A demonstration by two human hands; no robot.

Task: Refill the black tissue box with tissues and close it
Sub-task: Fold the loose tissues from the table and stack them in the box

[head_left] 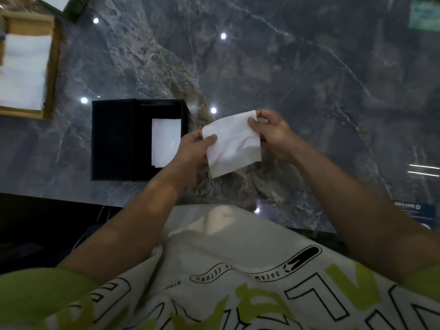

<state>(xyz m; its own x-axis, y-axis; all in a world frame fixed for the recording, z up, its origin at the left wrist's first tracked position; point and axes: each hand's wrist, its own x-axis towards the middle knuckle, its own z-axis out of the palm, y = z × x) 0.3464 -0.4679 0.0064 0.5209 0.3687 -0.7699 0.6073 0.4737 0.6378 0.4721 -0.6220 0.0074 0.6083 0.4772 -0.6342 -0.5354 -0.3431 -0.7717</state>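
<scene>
The black tissue box (114, 139) lies open on the marble table, its lid folded out to the left. Folded white tissues (165, 141) sit in its right half. To the right of the box, above the table, I hold a single white tissue (233, 144) between both hands. My left hand (194, 148) pinches its left edge and my right hand (271, 132) pinches its upper right corner. The tissue is slightly creased and hangs tilted.
A wooden tray (53, 67) with a stack of white tissues (23, 70) stands at the far left. The grey marble table (309, 91) stretches away to the right. Its front edge runs just ahead of my body.
</scene>
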